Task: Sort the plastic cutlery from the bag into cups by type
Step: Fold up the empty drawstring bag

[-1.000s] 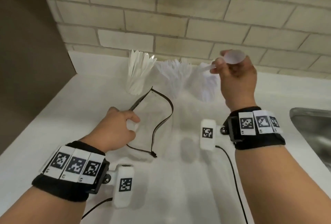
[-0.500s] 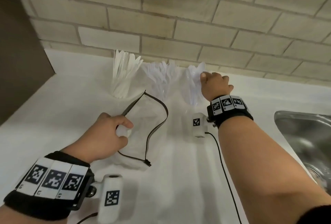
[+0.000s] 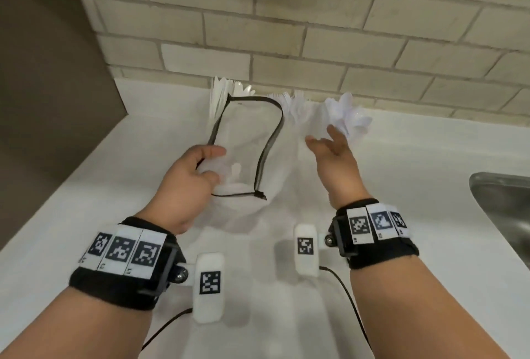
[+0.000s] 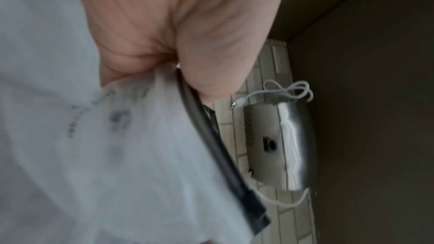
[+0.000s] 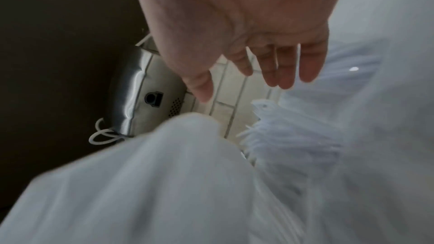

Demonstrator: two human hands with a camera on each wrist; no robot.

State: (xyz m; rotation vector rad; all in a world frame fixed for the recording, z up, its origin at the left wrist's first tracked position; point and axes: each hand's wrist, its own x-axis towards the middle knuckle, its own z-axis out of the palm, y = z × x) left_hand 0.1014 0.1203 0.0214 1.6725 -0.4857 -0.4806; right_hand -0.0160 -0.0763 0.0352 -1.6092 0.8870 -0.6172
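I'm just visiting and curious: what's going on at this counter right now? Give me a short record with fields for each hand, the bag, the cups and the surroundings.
left hand: the left hand grips the edge of the clear bag, holding its mouth open
right hand: the right hand is empty, fingers spread, between bag and spoon cup
bag: black-rimmed, a few white pieces inside
cups: three against the wall, each full of white cutlery
surroundings: white counter, tiled wall, steel sink at right

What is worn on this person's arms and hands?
Bare hands and forearms, no sleeves. Each wrist has a black fabric wristband bearing three white square-coded marker tags, plus a white capsule-shaped camera module with one tag and a thin black cable.
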